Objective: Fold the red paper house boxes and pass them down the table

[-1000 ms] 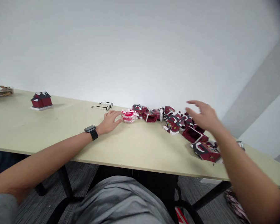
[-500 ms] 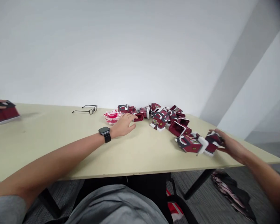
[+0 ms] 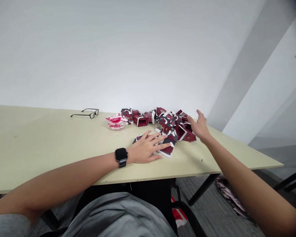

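A heap of small dark red house models (image 3: 166, 123) with white-trimmed, dark roofs lies on the pale table (image 3: 34, 144), several of them tipped over with open bases showing. My left hand (image 3: 145, 148) rests flat with spread fingers on top of a red house model (image 3: 167, 149) at the front of the heap, partly covering it. My right hand (image 3: 199, 126) is raised at the heap's right edge, fingers apart, and holds nothing. A smaller red-and-white lattice piece (image 3: 116, 121) stands at the heap's left end.
Black-framed glasses (image 3: 86, 113) lie folded open at the table's back, left of the lattice piece. A white wall (image 3: 138, 56) stands behind the table. Below the front edge are my grey-clothed lap (image 3: 118, 217), black table legs, and patterned fabric (image 3: 230, 197) on the carpet.
The house models at the table's right end have gone from there, and the heap is tighter. My left hand moved right onto a house model, my right hand moved left, and the view turned right.
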A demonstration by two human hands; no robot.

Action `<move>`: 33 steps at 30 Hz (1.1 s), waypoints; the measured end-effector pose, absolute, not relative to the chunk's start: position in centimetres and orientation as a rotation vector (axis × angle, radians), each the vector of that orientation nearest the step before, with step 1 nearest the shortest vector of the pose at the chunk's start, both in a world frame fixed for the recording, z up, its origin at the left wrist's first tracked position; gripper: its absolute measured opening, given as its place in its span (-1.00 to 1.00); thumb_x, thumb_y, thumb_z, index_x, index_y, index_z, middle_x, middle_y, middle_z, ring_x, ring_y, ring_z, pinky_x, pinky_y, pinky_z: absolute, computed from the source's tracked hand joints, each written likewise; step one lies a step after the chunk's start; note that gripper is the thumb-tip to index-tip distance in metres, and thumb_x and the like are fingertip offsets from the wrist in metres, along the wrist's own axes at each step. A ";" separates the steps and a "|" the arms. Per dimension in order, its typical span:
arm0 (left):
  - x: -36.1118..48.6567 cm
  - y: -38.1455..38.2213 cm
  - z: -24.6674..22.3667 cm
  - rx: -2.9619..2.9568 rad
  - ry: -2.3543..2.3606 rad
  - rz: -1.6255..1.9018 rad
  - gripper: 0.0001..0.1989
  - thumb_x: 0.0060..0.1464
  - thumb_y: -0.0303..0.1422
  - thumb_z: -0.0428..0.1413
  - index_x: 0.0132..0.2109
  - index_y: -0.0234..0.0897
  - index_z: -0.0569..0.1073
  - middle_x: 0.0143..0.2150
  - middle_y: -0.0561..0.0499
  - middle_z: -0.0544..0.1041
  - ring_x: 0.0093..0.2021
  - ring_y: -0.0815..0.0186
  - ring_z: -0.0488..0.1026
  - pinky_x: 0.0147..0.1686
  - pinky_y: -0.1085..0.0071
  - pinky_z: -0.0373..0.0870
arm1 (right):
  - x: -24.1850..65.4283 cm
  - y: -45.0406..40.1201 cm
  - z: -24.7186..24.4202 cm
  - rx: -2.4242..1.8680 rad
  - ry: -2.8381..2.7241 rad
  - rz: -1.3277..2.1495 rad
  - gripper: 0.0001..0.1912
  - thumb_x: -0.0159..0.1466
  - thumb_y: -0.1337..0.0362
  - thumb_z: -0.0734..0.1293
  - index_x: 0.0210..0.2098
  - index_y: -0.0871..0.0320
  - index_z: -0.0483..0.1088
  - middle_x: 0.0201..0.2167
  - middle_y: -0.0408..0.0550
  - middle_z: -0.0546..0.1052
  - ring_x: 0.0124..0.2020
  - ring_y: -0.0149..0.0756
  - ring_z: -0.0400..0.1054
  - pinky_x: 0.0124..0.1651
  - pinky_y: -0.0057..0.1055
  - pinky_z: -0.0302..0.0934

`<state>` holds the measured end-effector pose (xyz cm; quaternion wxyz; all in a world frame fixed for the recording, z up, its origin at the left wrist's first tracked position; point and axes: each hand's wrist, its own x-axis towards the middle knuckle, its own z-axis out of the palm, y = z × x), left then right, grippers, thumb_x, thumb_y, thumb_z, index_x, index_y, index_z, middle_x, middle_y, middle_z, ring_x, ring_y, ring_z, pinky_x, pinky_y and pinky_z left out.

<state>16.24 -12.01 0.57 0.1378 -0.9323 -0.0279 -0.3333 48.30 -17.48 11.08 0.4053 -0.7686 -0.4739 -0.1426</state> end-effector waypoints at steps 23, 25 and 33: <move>16.0 -10.9 0.9 -2.457 -0.145 -1.077 -0.41 0.44 -0.01 -0.10 0.48 -0.04 0.29 0.55 -0.10 0.17 0.48 0.02 0.22 0.45 -0.10 0.07 | 45.4 -12.6 9.2 -2.209 -1.470 -0.169 -0.33 0.40 -0.18 0.22 0.26 0.13 0.51 0.31 0.06 0.45 0.33 0.05 0.35 0.41 -0.13 0.20; 16.0 -10.9 0.9 -2.471 -0.157 -1.079 -0.43 0.44 -0.06 -0.07 0.48 -0.03 0.28 0.53 -0.10 0.23 0.47 0.05 0.24 0.46 -0.06 0.07 | 44.5 -13.1 9.7 -2.181 -1.563 -0.122 -0.34 0.40 -0.21 0.21 0.22 0.10 0.54 0.28 0.04 0.48 0.27 0.04 0.41 0.35 -0.14 0.27; 15.3 -11.6 1.4 -2.445 -0.033 -1.065 -0.41 0.43 -0.09 -0.08 0.52 0.01 0.21 0.59 -0.05 0.08 0.47 0.09 0.24 0.41 0.06 0.15 | 44.0 -8.8 13.5 -2.141 -1.538 -0.424 -0.36 0.47 -0.04 0.18 0.37 0.21 0.40 0.32 0.19 0.43 0.38 0.07 0.32 0.48 -0.10 0.15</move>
